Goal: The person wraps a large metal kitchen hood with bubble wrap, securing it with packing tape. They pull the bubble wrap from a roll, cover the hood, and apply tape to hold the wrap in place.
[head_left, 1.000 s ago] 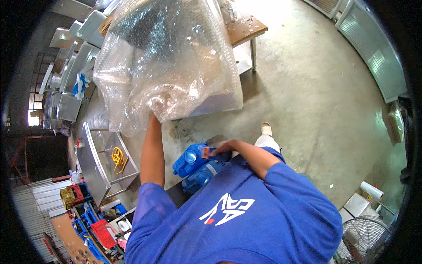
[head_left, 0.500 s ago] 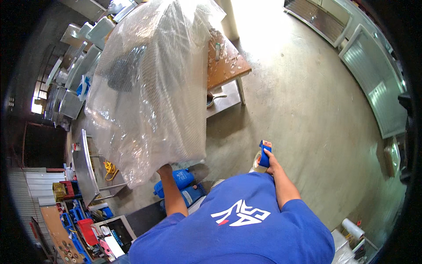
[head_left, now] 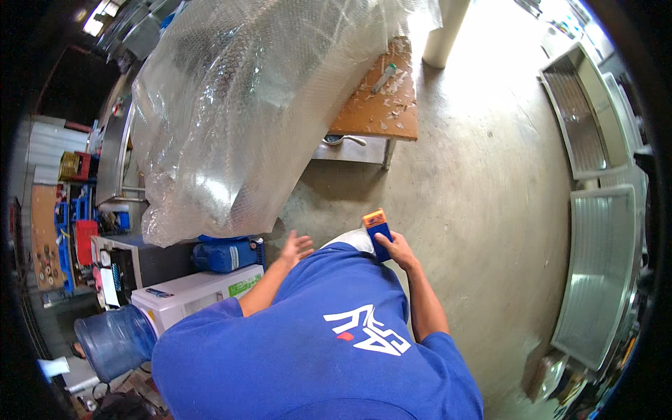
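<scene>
Held the blue-and-orange tape dispenser point(head_left: 376, 234) in a closed right hand point(head_left: 397, 250), with its long axis ahead and orange end foremost. Had the bubble-wrap sheet point(head_left: 224, 133) ahead and leftward of both hands, slanting from near left to far right, nearest the left hand point(head_left: 297, 250) but apart from it. Angled that empty hand forward-right with fingers spread; angled the right forward-left.

The bubble wrap point(head_left: 231, 119) has been let go by the left hand point(head_left: 297, 249), which is now held open just beside its lower edge. The tape dispenser point(head_left: 377, 236), gripped in the right hand point(head_left: 397, 250), has been brought nearer the left. A white water dispenser point(head_left: 192, 299) with a clear blue bottle point(head_left: 115, 341) has been brought into view.
</scene>
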